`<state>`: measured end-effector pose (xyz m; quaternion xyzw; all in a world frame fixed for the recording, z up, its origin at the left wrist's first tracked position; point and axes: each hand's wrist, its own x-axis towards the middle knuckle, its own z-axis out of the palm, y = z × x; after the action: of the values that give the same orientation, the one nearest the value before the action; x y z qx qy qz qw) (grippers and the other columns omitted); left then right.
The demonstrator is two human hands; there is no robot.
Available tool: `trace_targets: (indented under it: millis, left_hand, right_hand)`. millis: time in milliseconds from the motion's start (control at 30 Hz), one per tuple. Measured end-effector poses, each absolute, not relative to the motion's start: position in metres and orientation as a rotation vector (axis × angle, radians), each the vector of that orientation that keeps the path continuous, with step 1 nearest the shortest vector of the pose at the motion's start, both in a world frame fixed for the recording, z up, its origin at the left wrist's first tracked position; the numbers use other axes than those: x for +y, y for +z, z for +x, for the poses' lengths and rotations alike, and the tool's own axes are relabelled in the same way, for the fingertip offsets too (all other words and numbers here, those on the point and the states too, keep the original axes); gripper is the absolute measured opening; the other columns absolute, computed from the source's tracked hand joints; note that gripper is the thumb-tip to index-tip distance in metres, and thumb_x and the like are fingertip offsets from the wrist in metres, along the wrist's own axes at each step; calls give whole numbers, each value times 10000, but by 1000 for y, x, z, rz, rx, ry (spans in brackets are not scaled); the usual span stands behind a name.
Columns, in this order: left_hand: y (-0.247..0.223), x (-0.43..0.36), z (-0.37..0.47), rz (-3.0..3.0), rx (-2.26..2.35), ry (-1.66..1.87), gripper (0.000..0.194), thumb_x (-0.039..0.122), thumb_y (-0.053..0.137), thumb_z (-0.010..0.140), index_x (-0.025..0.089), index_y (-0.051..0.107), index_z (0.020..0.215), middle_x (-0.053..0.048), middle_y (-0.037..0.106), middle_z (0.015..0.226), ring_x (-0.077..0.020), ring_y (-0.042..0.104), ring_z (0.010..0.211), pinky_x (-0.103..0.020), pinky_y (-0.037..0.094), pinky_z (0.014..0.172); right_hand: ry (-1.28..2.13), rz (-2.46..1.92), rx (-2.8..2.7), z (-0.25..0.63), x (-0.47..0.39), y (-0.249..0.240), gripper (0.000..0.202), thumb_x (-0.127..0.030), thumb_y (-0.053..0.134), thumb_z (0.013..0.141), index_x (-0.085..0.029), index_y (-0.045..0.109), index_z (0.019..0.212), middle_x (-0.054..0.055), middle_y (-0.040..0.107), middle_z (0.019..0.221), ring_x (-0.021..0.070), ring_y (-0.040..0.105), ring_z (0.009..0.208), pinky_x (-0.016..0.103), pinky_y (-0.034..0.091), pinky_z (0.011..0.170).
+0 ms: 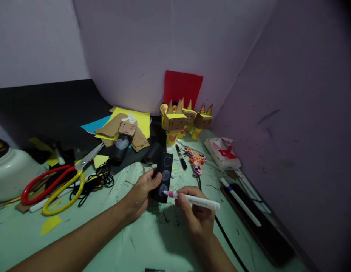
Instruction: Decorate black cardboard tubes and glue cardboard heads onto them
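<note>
My left hand point(143, 192) holds a black paper strip point(165, 165) upright by its left edge, thumb across the front. Three rounded shapes run down the strip: an outline at the top and two filled with pale purple below. In my right hand point(196, 211) is a white marker point(202, 201) with a pink collar, its tip at the lowest shape. Left of the strip, a cardboard head point(128, 128) with pink dots lies by a black roll point(119, 148) bearing a pale oval.
Scissors point(80, 166), black cord point(103, 179) and a white pot point(15, 172) are at left. Behind stand horned cardboard figures point(175, 124) and red paper point(182, 88). A floral glue gun point(197, 160), tissue pack point(223, 153) and dark tray point(266, 238) are at right.
</note>
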<state>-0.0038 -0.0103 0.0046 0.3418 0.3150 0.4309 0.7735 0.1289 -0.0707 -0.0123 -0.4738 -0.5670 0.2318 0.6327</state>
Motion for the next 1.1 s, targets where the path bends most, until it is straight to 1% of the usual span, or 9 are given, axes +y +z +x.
trace_targets:
  millis: [133,267,433,600,733,933,1100]
  left_hand:
    - [4,-10,-3,734,702,941,375,338,752,665,128,646,957,-44,655,812,-97,530,596,-205,428,550]
    - [3,-9,-4,718,725,923,374,364,750,663,135,646,940,-29,641,788,-96,530,603,-206,423,550]
    - [3,-10,-4,729,703,933,355,350,717,709,138,629,980,-15,623,746,-101,542,639,-204,431,592]
    - [4,-10,-3,723,703,943,407,352,756,661,133,624,977,4,593,671,-102,517,594,-207,417,558]
    - [5,-10,-3,725,707,946,416,354,765,649,127,626,969,-6,601,698,-104,515,605,-210,404,569]
    - [6,-11,-3,752,701,948,399,343,753,668,131,624,981,-20,618,751,-109,527,651,-206,403,584]
    - [6,-11,-3,738,713,958,414,350,783,625,140,636,950,-11,624,757,-102,532,645,-200,399,577]
  right_hand:
    - [526,-1118,-1277,130,-72,-12,173,-284,538,847,-184,582,713,-9,534,576,108,492,493,235,381,473]
    - [484,-1145,-1256,131,-71,-13,169,-294,546,843,-184,590,723,6,559,603,121,517,530,239,385,479]
    - [515,-1114,-1262,130,-69,-14,153,-301,555,841,-181,624,778,12,589,621,129,542,539,244,414,491]
    - [520,-1117,-1292,131,-72,-14,183,-311,546,845,-183,608,729,0,566,586,124,535,513,235,406,477]
    - [462,-1124,-1284,133,-74,-13,201,-321,530,858,-185,602,728,5,566,595,127,529,504,235,389,462]
    - [417,-1105,-1311,133,-72,-13,148,-282,530,854,-195,616,771,13,588,636,145,574,560,247,420,497]
    - [389,-1127,-1279,132,-72,-13,151,-280,531,851,-192,609,757,14,589,636,149,580,569,254,437,515]
